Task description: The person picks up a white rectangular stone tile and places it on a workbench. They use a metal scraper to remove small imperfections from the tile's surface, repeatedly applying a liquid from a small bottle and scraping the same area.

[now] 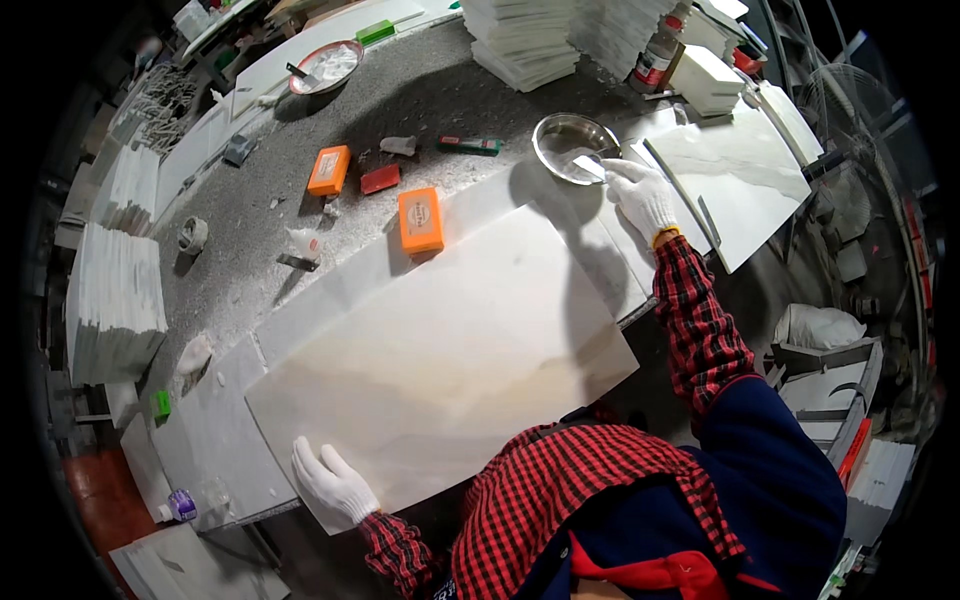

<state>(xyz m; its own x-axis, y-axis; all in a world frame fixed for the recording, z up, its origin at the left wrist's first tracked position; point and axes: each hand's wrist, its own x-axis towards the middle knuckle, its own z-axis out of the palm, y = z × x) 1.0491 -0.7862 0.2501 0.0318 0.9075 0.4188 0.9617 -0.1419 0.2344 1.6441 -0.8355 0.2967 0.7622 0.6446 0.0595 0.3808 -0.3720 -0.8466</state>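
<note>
The pale slab (440, 350) lay near us — our left hand (333, 487), fingers slightly spread, rested at its near left corner — our right hand (640, 192) pinched a flat tool (588, 167) at the metal bowl (537, 150), far right.

A white-gloved left hand (332, 487) rests at the near corner of a pale slab (440, 370); past the slab's far corner, the right hand (642, 192) holds a flat tool (589, 167) over a steel bowl (560, 122). Beyond its far edge: an orange box (421, 221).
</note>
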